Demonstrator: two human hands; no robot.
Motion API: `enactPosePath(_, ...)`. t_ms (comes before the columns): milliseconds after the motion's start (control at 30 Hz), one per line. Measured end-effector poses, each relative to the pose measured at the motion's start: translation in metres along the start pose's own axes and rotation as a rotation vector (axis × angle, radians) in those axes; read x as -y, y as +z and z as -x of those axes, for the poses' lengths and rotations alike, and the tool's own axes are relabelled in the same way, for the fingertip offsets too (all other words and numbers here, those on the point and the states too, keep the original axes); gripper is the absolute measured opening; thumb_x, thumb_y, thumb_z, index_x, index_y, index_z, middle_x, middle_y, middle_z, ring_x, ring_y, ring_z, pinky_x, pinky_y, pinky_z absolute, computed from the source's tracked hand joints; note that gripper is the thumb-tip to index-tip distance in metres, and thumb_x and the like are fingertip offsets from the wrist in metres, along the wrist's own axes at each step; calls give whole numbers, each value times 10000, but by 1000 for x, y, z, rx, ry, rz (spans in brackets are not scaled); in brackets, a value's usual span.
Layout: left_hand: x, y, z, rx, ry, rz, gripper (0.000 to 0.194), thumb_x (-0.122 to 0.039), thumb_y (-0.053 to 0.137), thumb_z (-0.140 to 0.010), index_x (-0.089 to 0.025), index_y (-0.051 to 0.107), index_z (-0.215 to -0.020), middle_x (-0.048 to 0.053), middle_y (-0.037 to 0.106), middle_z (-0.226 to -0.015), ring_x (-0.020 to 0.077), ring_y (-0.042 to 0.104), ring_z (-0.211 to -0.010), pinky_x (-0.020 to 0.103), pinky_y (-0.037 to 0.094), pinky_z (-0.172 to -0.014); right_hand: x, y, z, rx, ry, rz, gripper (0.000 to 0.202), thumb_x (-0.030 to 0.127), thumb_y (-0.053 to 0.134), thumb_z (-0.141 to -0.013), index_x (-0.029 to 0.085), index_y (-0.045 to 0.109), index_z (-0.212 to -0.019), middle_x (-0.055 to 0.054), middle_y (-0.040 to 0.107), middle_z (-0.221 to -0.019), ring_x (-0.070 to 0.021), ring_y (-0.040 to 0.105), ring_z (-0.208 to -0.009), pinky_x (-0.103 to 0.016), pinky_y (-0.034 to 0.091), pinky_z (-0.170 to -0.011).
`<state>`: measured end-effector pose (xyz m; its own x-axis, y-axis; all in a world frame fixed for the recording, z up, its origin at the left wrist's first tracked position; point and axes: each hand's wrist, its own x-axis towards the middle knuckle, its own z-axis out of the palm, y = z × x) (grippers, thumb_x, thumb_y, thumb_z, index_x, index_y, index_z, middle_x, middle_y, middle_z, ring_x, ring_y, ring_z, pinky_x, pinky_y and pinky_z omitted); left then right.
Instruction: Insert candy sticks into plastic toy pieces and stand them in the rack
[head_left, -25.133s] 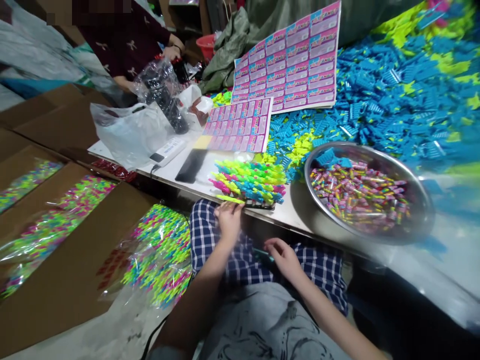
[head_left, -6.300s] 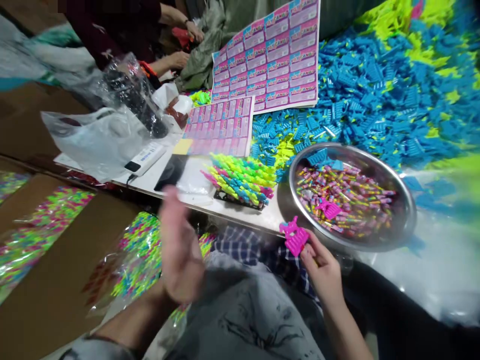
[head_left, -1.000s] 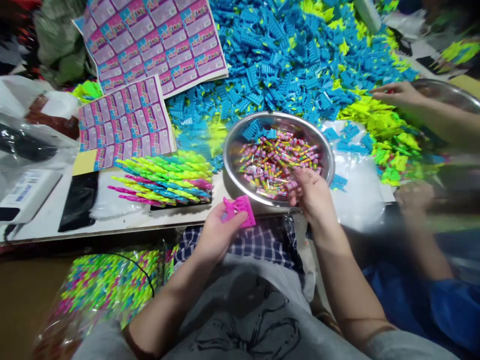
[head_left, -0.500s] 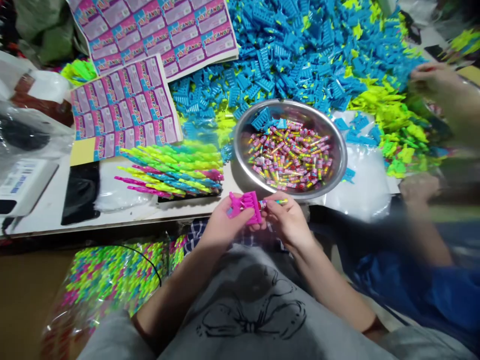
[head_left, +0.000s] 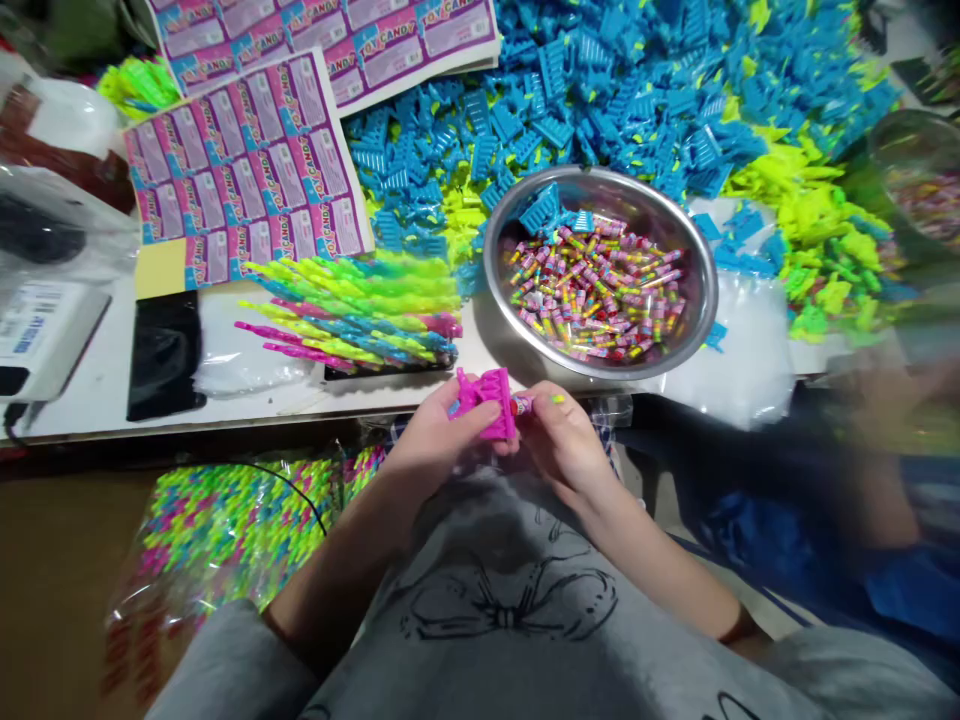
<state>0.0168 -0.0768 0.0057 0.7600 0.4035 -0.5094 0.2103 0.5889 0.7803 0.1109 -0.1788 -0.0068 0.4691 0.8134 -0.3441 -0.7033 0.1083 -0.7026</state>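
Observation:
Between the fingers and thumb of my left hand (head_left: 442,430) is a small pink plastic toy (head_left: 489,402), held just off the table's front edge. My right hand (head_left: 566,435) pinches a wrapped candy roll (head_left: 523,404). One end of the candy meets the toy's right side; how far it sits inside I cannot tell. Beyond my hands, a steel bowl (head_left: 705,325) holds many such candy rolls (head_left: 600,290) and a few blue plastic pieces (head_left: 541,208). A bundle of coloured plastic sticks (head_left: 360,310) lies to the left of the bowl.
Blue toy parts (head_left: 570,100) and yellow-green ones (head_left: 814,220) are heaped behind. Printed label sheets (head_left: 247,180), a black phone-like slab (head_left: 163,352) and a white box (head_left: 49,335) lie left. A bag of coloured sticks (head_left: 232,530) sits below. A co-worker's blurred arm (head_left: 877,450) is at right.
My right hand has moved slightly left, bringing the candy against the pink toy. The view has shifted a little, and the co-worker's hand has left the blue heap.

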Motion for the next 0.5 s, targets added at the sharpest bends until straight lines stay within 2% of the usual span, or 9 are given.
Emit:
enactPosePath(167, -3, 0, 7, 22, -45, -86, 283, -351, 638, -673, -141, 557, -844, 13, 614, -589, 99, 520, -470, 202, 409, -442, -6, 0, 2, -28, -55, 21, 190, 374, 681, -703, 213, 609, -777, 32, 612, -640, -102, 530, -436, -237, 448, -437)
enactPosePath(300, -7, 9, 18, -53, -48, -152, 259, -348, 621, -686, -156, 556, -848, -25, 577, -572, 55, 415, -403, 171, 312, -370, -10, 0, 10, -134, -169, 115, 151, 354, 684, -705, 236, 624, -778, 20, 637, -675, -129, 575, -514, -258, 481, -478)
enactPosePath(400, -12, 15, 28, -121, 29, -235, 247, -333, 635, -682, -163, 573, -850, -14, 609, -660, 73, 495, -502, 177, 381, -452, -8, -1, 18, -185, -323, 233, 149, 368, 685, -701, 246, 630, -765, -3, 657, -729, -161, 605, -615, -281, 500, -522)
enactPosePath(500, -14, 21, 34, -75, 113, -268, 213, -324, 643, -679, -172, 585, -816, -5, 626, -727, 101, 551, -615, 198, 430, -535, -4, -1, 24, -137, -458, 304, 140, 373, 671, -717, 251, 637, -776, -17, 660, -732, -173, 609, -650, -280, 489, -518)
